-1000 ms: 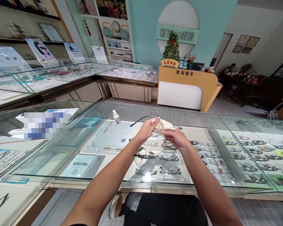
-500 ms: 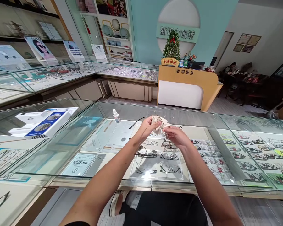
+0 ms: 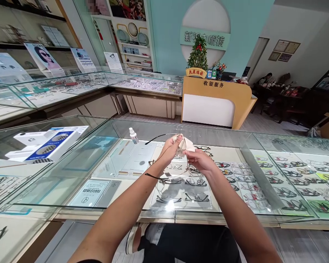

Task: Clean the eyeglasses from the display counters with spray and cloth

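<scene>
Above the glass counter, my left hand (image 3: 170, 149) is closed on a pale cloth (image 3: 188, 143) and part of a pair of glasses (image 3: 186, 164). The thin frame is turned on its side, and its dark-tipped arms stick out to the left, one above and one below my left wrist. My right hand (image 3: 199, 159) pinches the lower edge of the cloth and the frame. The fingertips of both hands nearly meet. How much of the lens the cloth covers is hidden by the fingers.
A small white spray bottle (image 3: 133, 135) stands on the glass counter (image 3: 93, 153), left of my hands. Farther left lie white and blue boxes (image 3: 53, 146). Rows of glasses (image 3: 196, 197) rest inside the case. Beyond it is a wooden cashier desk (image 3: 242, 95).
The glasses have turned, so both arms now show on the left, the lower one newly visible. My right hand has moved slightly left and down. The view has shifted slightly.
</scene>
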A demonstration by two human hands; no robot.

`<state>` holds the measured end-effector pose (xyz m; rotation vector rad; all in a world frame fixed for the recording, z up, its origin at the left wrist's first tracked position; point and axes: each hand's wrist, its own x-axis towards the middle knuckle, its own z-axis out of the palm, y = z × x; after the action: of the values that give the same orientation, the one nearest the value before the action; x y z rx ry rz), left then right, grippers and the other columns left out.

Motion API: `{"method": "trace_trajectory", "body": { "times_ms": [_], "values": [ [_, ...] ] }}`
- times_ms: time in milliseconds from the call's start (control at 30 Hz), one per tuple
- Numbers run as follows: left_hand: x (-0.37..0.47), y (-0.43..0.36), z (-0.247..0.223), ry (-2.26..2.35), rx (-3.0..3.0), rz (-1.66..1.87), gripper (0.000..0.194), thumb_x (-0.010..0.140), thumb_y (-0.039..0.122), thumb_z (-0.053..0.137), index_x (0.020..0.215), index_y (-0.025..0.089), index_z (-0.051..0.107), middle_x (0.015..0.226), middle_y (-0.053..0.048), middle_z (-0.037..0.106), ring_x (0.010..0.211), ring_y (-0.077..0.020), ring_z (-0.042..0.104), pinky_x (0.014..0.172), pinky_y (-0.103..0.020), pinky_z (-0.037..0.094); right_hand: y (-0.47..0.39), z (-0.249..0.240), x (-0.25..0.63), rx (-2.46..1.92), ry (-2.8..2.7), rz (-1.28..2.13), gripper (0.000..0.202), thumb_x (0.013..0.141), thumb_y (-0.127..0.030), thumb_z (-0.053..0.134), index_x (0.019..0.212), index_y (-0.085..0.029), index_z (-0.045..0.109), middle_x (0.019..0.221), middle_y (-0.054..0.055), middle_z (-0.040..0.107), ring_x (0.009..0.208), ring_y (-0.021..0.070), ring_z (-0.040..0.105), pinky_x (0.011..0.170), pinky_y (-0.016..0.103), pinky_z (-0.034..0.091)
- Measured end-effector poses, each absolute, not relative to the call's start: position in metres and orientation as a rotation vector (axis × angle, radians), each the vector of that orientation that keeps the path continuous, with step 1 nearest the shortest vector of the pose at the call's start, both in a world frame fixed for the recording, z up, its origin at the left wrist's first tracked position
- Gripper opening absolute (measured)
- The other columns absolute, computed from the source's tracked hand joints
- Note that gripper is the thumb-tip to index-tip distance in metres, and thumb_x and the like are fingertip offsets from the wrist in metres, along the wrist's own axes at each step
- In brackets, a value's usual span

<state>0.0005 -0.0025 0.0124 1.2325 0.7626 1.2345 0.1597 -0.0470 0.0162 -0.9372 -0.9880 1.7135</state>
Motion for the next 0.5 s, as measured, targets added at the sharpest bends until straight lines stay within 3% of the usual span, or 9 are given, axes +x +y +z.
{"method": "trace_trajectory", "body": {
  "times_ms": [233, 500],
  "values": [
    [-0.025, 0.025, 0.009, 0.814, 1.181, 1.391, 0.053, 0.083, 0.068, 0.076, 0.099, 0.018, 0.069, 0.089, -0.004, 0.071, 0.08, -0.0157, 0.064, 0.073, -0.026, 0.051, -0.042, 0.017, 0.167, -0.935, -0.885, 1.722, 0.048, 0.05, -0.046, 0.103, 0.078, -0.017, 0.078, 0.062, -0.007, 0.043, 0.06, 0.0079, 0.028, 0.058, 0.025, 0.022],
    [-0.062, 0.06, 0.0, 1.154, 1.185, 1.64, 0.031, 0.084, 0.047, 0.071, 0.096, 0.019, 0.066, 0.092, -0.004, 0.069, 0.084, -0.0191, 0.062, 0.077, -0.03, 0.051, -0.036, 0.014, 0.175, -0.799, -0.823, 1.655, 0.041, 0.061, -0.044, 0.099, 0.084, -0.02, 0.076, 0.064, -0.006, 0.041, 0.06, 0.009, 0.03, 0.059, 0.027, 0.026]
  ]
}}
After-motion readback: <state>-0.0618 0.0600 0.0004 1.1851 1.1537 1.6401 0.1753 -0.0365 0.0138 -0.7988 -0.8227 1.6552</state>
